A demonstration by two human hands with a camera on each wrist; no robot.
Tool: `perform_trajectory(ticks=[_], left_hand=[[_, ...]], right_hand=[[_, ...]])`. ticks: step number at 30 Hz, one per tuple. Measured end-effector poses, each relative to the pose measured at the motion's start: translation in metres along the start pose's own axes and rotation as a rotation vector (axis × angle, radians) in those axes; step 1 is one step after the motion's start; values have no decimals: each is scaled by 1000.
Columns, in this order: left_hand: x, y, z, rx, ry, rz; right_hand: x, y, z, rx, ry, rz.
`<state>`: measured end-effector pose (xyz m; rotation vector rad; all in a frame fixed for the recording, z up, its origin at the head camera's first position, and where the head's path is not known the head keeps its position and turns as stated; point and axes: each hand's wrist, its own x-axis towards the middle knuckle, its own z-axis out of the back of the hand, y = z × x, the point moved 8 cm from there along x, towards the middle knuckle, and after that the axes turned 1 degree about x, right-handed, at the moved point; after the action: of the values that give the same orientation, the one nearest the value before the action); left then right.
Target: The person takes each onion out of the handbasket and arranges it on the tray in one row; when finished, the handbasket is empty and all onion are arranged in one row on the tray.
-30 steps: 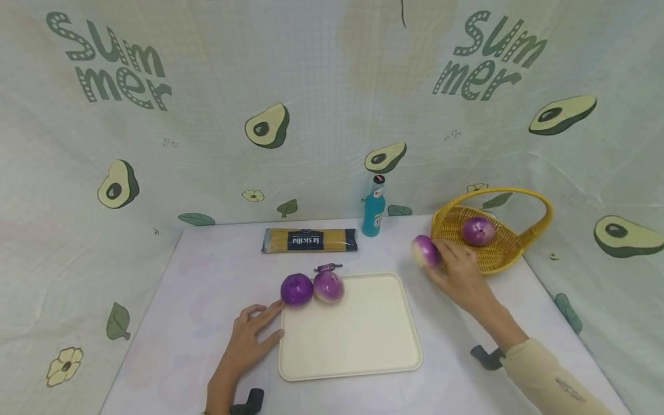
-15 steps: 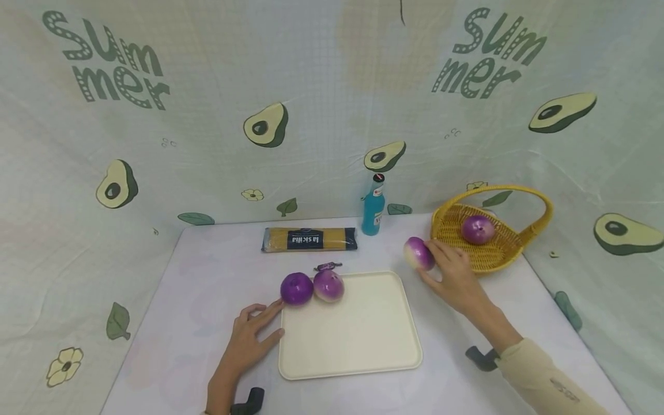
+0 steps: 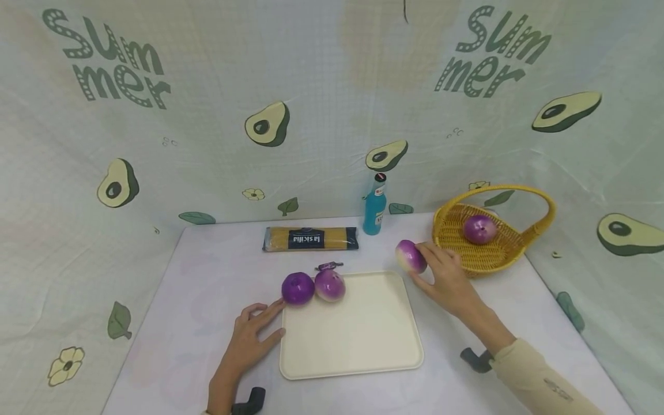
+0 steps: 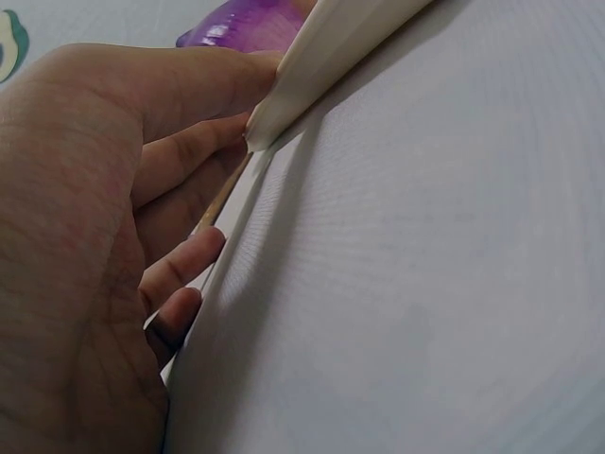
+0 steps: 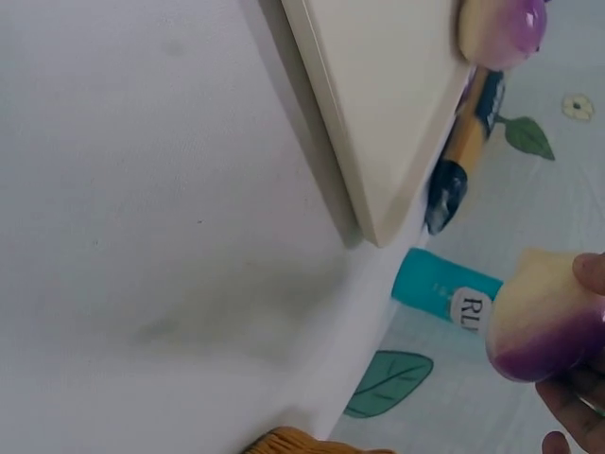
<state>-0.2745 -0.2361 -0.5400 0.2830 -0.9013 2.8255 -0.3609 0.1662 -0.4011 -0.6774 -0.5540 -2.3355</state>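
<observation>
In the head view my right hand (image 3: 447, 280) holds a purple-and-white onion (image 3: 411, 256) by its side, above the table between the tray and the basket. Fingers and thumb curve around that onion (image 5: 548, 317) in the right wrist view. My left hand (image 3: 251, 336) lies at the left edge of a cream tray (image 3: 353, 334), fingers extended and touching its rim. The left wrist view shows the thumb and fingertips (image 4: 213, 241) along the tray's side. Two more onions, a darker one (image 3: 298, 289) and a paler one (image 3: 329, 286), sit side by side at the tray's back left corner.
A yellow wicker basket (image 3: 479, 266) with a tall handle stands back right, one onion (image 3: 479, 229) inside. Behind the tray lie a pasta packet (image 3: 310, 238) and a small purple wrapped candy (image 3: 329, 266). A blue bottle (image 3: 374, 208) stands upright by the printed backdrop.
My right hand has carried the onion leftward and slightly down, away from the basket towards the tray's back right corner. My left hand has stayed at the tray's edge.
</observation>
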Motion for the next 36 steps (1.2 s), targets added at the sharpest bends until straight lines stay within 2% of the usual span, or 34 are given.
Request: perform_trajectory(ticks=[15, 28, 36], left_hand=[[0, 0, 1, 3, -2, 10], [0, -1, 3, 19, -7, 17], [0, 1, 0, 10, 13, 40]], right_hand=[[2, 11, -8, 30, 3, 29], [4, 21, -12, 56, -27, 75], [3, 26, -15, 56, -11, 78]])
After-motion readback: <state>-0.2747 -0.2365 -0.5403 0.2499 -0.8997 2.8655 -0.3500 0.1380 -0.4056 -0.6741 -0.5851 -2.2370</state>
